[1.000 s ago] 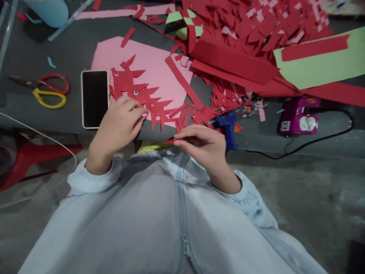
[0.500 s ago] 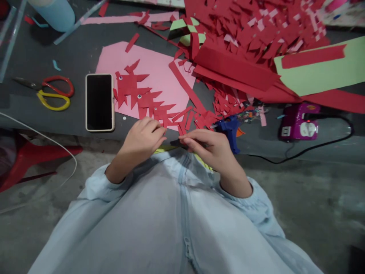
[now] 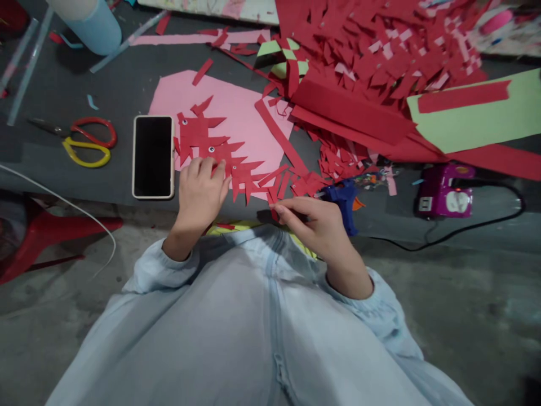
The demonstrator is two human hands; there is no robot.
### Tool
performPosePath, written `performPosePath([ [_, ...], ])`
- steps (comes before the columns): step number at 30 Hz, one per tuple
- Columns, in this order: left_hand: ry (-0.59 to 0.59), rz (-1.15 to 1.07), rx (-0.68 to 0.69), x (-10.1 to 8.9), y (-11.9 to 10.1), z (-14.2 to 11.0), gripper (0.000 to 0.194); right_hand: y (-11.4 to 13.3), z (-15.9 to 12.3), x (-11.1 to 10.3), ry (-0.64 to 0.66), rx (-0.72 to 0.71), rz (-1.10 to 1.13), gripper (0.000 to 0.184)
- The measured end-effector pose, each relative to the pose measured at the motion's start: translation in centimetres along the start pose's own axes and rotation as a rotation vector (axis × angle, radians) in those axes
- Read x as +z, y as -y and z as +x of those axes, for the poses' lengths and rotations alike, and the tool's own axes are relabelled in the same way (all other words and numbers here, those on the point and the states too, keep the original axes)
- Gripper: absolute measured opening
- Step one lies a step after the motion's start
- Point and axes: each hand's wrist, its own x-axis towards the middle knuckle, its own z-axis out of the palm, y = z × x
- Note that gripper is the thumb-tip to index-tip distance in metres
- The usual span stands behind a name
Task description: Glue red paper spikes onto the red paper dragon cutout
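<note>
My left hand (image 3: 200, 194) lies on the near edge of a pink paper sheet (image 3: 236, 107), fingers curled, their tips on a row of red paper fish shapes with googly eyes (image 3: 211, 144). My right hand (image 3: 315, 223) hovers at the table's front edge, thumb and fingers pinched on a small red paper piece (image 3: 274, 213). Loose red strips (image 3: 283, 183) lie just beyond it. A blue glue gun (image 3: 344, 197) rests right behind my right hand.
A phone (image 3: 153, 156) lies face up left of my left hand; red and yellow scissors (image 3: 87, 144) lie further left. A big heap of red paper scraps (image 3: 372, 51), green paper (image 3: 477, 115) and a purple device with a cable (image 3: 443, 192) are at right. A red stool (image 3: 46, 231) stands below left.
My left hand came down toward my right hand, then went back up onto the red fish shapes. My right hand stayed pinched at the table edge. The view shifted slightly.
</note>
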Motion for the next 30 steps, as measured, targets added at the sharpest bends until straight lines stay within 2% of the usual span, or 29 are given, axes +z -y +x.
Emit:
performPosePath([
  [8,0.016,0.029,-0.004,0.7,-0.5,-0.2,0.034,-0.3,0.6,0.6,0.062,0.020,0.022,0.025],
  [16,-0.101,0.006,0.046,0.9,0.0,-0.7,0.027,-0.2,1.0,1.1,0.083,0.039,0.034,0.028],
  [24,-0.044,0.019,0.045,0.9,0.2,-0.6,0.035,-0.3,1.1,1.3,0.081,0.030,0.054,0.025],
  [30,-0.060,0.024,0.030,1.1,0.4,-0.4,0.041,-0.4,1.1,1.3,0.090,0.035,0.055,0.026],
])
